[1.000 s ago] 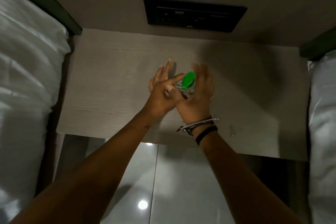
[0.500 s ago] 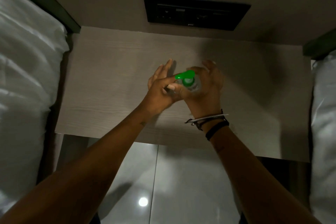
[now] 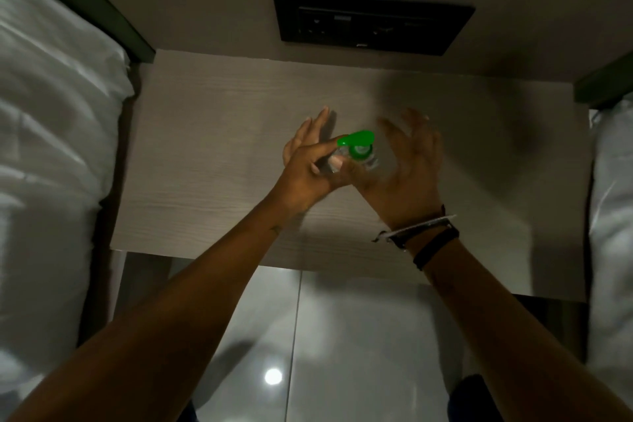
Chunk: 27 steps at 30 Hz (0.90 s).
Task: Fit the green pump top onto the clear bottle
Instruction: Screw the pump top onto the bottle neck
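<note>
- We see the green pump top [image 3: 356, 144] sitting on the clear bottle [image 3: 368, 163], above the wooden bedside table [image 3: 205, 134].
- Our left hand [image 3: 308, 171] pinches the bottle's neck.
- Our right hand [image 3: 407, 164] spreads open, fingers splayed, palm beside the bottle; grip unclear.

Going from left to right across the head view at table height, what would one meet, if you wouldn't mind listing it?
White bedding → left hand → green pump top on the clear bottle → right hand → more white bedding at the right edge.

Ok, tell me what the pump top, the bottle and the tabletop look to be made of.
Green pump top: likely plastic, opaque, smooth, evenly bright green.
Clear bottle: see-through with pale glints; probably plastic, glass not excluded.
Tabletop: pale wood or wood-look laminate, matte, with fine straight grain lines running across.
</note>
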Motion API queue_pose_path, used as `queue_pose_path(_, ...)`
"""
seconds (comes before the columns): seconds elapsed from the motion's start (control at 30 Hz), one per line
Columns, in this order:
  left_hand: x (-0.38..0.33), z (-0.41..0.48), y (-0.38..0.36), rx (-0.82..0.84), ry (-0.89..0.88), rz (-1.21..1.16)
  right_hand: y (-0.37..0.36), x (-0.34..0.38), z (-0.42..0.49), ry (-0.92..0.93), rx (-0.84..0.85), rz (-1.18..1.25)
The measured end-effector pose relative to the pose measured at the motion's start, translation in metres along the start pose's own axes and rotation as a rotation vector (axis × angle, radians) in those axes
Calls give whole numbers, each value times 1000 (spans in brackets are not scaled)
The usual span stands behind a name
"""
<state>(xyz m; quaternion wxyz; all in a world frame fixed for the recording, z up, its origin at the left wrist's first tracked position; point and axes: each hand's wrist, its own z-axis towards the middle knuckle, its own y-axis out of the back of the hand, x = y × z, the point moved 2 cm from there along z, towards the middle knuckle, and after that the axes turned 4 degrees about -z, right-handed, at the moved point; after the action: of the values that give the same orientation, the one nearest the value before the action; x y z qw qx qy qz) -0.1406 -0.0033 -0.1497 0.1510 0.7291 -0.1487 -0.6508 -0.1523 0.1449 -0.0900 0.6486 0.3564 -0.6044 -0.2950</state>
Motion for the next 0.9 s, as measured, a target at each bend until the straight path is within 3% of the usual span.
queue_pose_path(0.1,0,1,0,21,51,-15,14,13,-2,-62,-69,48)
queue_pose_path(0.17,1,0,-1,37,94,4,14,26,-1,-151,-73,-93)
queue_pose_path(0.3,0,2,1,-13,109,-164,2,47,11,-355,156,-331)
queue_pose_path(0.37,-1,3,1,20,50,-48,1,49,15,-380,181,-306)
queue_pose_path(0.43,2,3,0,68,42,65,3,44,14,-348,232,-284)
queue_pose_path(0.57,6,4,1,74,3,59,10,27,8,-199,436,-221)
queue_pose_path(0.73,1,8,4,38,-4,141,18,21,3,-113,520,-188)
queue_pose_path(0.9,-5,2,16,166,-21,165,41,26,-7,-107,509,-188)
